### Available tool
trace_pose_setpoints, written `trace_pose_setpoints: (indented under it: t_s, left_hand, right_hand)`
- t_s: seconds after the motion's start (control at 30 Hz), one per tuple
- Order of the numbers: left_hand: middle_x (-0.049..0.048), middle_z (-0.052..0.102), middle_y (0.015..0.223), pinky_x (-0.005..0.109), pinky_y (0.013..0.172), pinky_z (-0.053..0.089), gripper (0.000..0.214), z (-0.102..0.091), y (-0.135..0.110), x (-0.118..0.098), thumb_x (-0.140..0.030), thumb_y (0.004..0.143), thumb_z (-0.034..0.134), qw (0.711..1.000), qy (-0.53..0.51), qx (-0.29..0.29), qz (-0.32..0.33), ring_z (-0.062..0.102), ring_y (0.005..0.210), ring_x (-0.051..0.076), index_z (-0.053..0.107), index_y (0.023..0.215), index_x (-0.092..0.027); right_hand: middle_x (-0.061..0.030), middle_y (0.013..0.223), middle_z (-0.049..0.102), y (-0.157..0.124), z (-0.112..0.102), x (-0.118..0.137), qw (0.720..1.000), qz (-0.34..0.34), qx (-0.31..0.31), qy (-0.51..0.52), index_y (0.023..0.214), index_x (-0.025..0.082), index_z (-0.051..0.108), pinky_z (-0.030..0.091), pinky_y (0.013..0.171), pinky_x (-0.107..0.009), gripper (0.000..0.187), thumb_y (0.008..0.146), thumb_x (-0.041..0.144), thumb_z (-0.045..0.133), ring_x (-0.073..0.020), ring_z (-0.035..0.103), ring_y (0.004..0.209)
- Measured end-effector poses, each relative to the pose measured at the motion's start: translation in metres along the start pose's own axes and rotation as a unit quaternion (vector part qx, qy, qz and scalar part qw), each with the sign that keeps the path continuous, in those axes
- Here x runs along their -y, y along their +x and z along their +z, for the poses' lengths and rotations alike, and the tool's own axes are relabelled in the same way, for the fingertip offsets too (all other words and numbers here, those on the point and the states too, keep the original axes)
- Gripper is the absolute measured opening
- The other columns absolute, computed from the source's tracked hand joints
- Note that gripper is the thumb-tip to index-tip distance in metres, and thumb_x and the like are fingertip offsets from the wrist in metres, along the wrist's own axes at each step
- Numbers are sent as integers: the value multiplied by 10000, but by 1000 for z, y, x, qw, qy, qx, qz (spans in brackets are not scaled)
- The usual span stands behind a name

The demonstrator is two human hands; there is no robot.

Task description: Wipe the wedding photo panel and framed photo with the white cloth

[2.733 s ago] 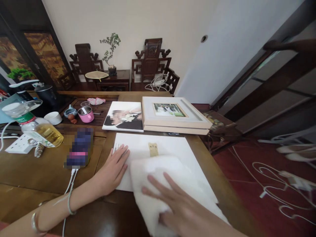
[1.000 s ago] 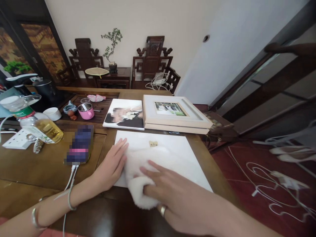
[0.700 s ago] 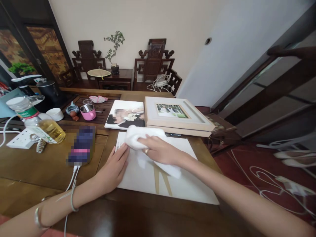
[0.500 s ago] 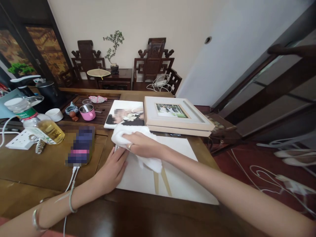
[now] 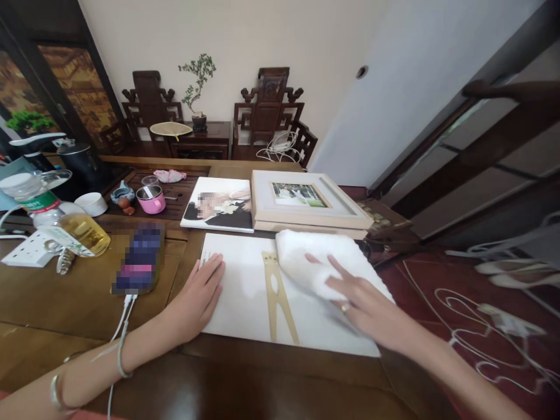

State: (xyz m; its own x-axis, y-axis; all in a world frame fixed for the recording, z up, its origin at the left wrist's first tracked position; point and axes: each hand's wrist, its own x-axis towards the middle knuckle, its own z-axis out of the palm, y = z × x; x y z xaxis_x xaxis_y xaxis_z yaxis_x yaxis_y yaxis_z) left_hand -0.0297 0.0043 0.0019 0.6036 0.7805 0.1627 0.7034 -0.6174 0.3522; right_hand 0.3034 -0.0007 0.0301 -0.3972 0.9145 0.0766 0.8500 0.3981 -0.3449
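A flat white panel (image 5: 236,291) lies on the wooden table, with a gold forked strip (image 5: 275,291) down its middle, like a frame's stand. My left hand (image 5: 205,297) rests on the panel's left edge, fingers stretched out flat and holding nothing. Over the panel's right part, my right hand (image 5: 359,303) grips a white cloth (image 5: 315,251). Its index finger is stretched along the cloth, and the hand is slightly blurred. The cloth hides the panel's upper right corner.
Behind the panel lie a photo print (image 5: 219,204) and a thick pale picture frame (image 5: 310,210). At left are a phone (image 5: 140,259) with a cable, a bottle (image 5: 83,230), a power strip (image 5: 30,248) and a pink cup (image 5: 151,201). The table (image 5: 245,373) ends at right.
My right hand has moved the white cloth from the panel's upper left to its right side, uncovering the top of the gold strip. My left hand stays on the left edge.
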Motion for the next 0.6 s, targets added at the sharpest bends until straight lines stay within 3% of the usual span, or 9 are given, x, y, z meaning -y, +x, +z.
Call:
trace_pose_setpoints:
  t_s: [0.1,0.2,0.3,0.4,0.6]
  left_hand:
    - [159,314,1506,495,1150,188,452,0,0,0,-217,988,301,1000,-2,-1,-1,210,1421,259,310,1432,-132]
    - [166,305,1509,507,1148,178,457,1,0,1,-217,988,295,1000,0,1,4,203,1422,264,300,1436,-125]
    - [154,312,1508,508,1148,178,458,1,1,1,-223,990,294,1000,-4,-1,4,206,1422,263,295,1442,-146]
    - [138,321,1507,511,1145,184,464,2,1,1,-233,992,298,1000,-10,-7,5,214,1419,265,280,1452,-175]
    - [129,315,1512,509,1149,176,468,1,1,1,-236,993,296,1000,-13,-9,6,216,1418,263,273,1457,-183]
  right_hand:
    - [-22,1522,294,-44,13,13,999,-34,20,7,892,220,652,385,1025,-581,259,750,134,454,-360,136,1397]
    - [9,1508,318,-86,14,21,997,-76,18,24,971,271,627,432,1014,-546,293,761,131,476,-311,204,1392]
    - [18,1468,398,-107,11,17,994,-101,8,42,1111,328,582,458,1006,-518,401,763,150,496,-282,291,1368]
    - [17,1454,417,-91,7,12,994,-94,10,59,1039,306,613,377,1067,-538,332,771,171,471,-277,254,1379]
    - [-43,1466,390,-5,-3,2,991,-117,47,37,846,219,631,83,1145,-582,215,803,151,432,-262,209,1396]
